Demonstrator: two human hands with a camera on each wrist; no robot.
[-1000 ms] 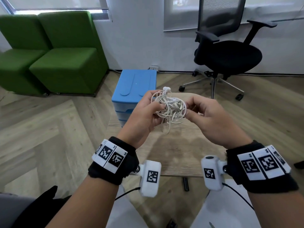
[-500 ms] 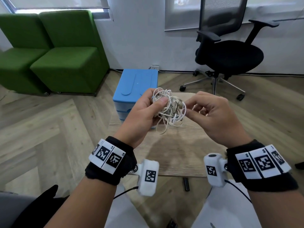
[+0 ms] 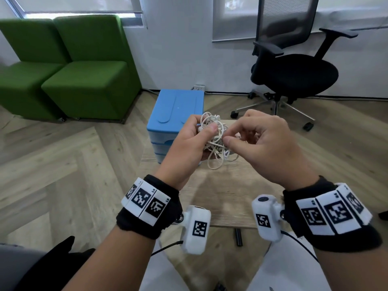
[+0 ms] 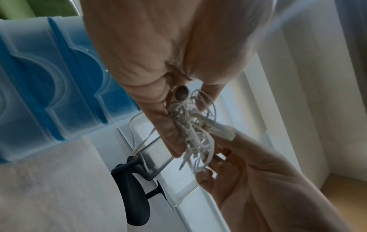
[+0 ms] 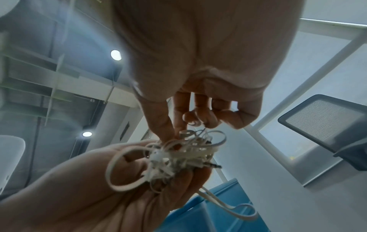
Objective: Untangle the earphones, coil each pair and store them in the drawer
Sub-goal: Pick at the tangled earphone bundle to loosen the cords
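The left hand (image 3: 189,143) clutches the tangled white earphones (image 3: 216,143) above the small wooden table's (image 3: 226,198) far edge; the right hand (image 3: 264,148) pinches a strand. Yanking hard would likely tighten knots or strain the thin cables.

Both forearms are reaching forward side by side, wrists wearing black bands. The left hand (image 3: 189,141) is curling its fingers under the tangle of white earphones (image 3: 214,141), its thumb pressing on top. The right hand (image 3: 266,148) is meeting it, thumb and forefinger pinching a strand while the other fingers are curling inward.
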